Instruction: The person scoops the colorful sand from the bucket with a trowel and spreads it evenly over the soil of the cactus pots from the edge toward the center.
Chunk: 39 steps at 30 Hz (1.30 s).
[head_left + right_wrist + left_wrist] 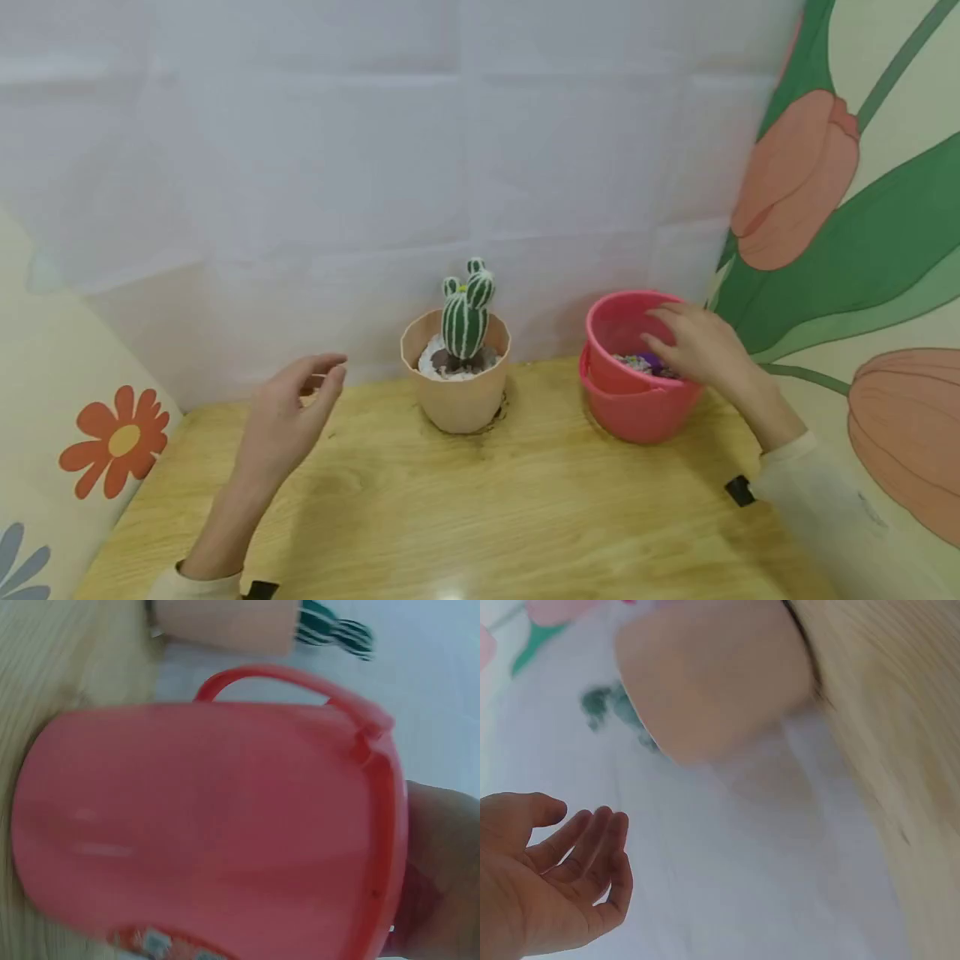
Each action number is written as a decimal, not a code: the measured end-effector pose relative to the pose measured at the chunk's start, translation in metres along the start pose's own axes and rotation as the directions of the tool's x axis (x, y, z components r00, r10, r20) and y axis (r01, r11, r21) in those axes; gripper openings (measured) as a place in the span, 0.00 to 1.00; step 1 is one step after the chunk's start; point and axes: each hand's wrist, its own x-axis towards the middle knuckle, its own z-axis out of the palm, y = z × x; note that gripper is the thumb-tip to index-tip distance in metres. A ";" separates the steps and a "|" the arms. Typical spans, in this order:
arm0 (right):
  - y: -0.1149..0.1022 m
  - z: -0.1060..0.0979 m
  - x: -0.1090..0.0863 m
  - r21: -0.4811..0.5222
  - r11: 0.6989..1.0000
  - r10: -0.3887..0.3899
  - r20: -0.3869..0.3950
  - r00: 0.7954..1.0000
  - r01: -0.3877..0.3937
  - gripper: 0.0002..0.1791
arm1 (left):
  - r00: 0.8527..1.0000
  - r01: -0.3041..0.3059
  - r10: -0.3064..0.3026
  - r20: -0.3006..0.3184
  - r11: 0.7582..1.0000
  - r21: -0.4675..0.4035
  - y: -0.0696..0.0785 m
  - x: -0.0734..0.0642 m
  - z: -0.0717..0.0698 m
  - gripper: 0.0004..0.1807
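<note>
In the head view a pink-red bucket [637,417] stands at the right of the table. My right hand [693,342] reaches over its rim, thumb and fingers apart, with nothing seen between them. Inside lie a purple thing [657,364] and some pale, speckled material [633,362], too small to identify. The right wrist view shows the bucket's side and its curved handle [285,673]; the rim hides most of that hand. My left hand [288,412] hovers above the table with loosely bent fingers, holding nothing. Nearest to it is a peach flowerpot [459,404].
A green, white-striped cactus [465,325] stands in the flowerpot among white and brown bits. Dark crumbs lie by the pot's base on the wooden table [450,500]. Behind hangs a white sheet [337,150], and painted flowers cover the wall [900,292] on the right.
</note>
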 end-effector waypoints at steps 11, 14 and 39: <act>0.035 -0.006 0.034 0.043 0.994 -0.104 0.230 0.968 0.097 0.16 | 0.953 -0.219 0.262 0.152 0.942 -0.254 0.093 0.059 0.108 0.11; 0.043 -0.006 0.037 0.061 0.991 -0.131 0.253 0.959 0.119 0.08 | 0.948 -0.175 0.258 0.189 0.913 -0.367 0.106 0.068 0.140 0.12; 0.037 0.008 0.041 0.084 0.987 -0.163 0.441 0.882 0.141 0.07 | 0.675 0.637 -0.367 0.640 -0.149 -0.757 0.164 0.082 0.258 0.30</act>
